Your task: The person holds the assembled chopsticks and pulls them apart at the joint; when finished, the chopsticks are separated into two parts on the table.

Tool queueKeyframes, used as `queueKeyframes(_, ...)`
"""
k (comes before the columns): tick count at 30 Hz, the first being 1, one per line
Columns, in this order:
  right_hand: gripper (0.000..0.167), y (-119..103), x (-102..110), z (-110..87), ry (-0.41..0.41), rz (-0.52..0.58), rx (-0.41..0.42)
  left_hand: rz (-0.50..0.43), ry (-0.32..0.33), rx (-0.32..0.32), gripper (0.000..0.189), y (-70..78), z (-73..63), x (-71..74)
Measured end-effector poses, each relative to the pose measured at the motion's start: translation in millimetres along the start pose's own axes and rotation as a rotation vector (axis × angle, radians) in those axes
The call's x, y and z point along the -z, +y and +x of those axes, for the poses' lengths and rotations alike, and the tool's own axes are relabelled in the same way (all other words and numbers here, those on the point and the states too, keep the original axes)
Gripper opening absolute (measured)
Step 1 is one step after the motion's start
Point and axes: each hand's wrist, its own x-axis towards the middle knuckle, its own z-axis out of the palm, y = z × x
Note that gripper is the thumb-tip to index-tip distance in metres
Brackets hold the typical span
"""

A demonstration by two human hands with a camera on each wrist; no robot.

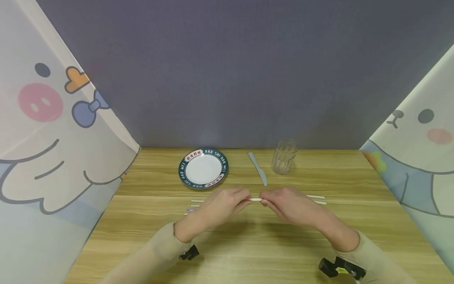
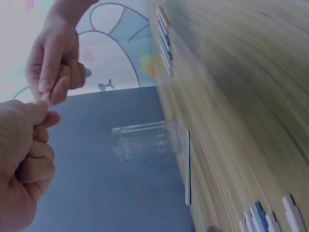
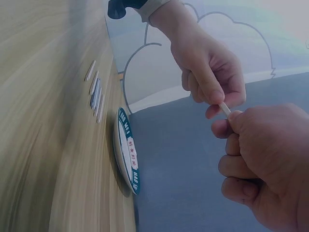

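Note:
Between my hands runs a short, thin white stick point(image 1: 256, 199), held up over the table. My left hand point(image 1: 224, 204) pinches one end between thumb and forefinger, while my right hand point(image 1: 291, 206) pinches the other. In the right wrist view the bare middle of the stick point(image 3: 225, 109) shows between the fingertips; its ends are hidden in the fingers. Pale sticks point(image 1: 197, 201) and a bluish one lie on the table beyond my left hand. More white sticks point(image 1: 315, 196) lie past my right hand, partly covered by it in the head view.
A white plate with a dark green rim point(image 1: 182, 170) stands at the back left. Right of it lies a grey knife point(image 1: 258, 169), and a clear glass point(image 1: 284, 157) stands beside that. A grey panel point(image 1: 248, 71) rises behind the wooden table point(image 1: 255, 252).

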Motion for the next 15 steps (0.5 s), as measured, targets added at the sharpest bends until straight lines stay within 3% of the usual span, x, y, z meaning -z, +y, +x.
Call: queueKeyframes(15,0.020,3.8,4.1,-1.3,-0.020,0.055,0.070,-0.045,-0.039,0.005,0.020,3.0,1.3,3.3)
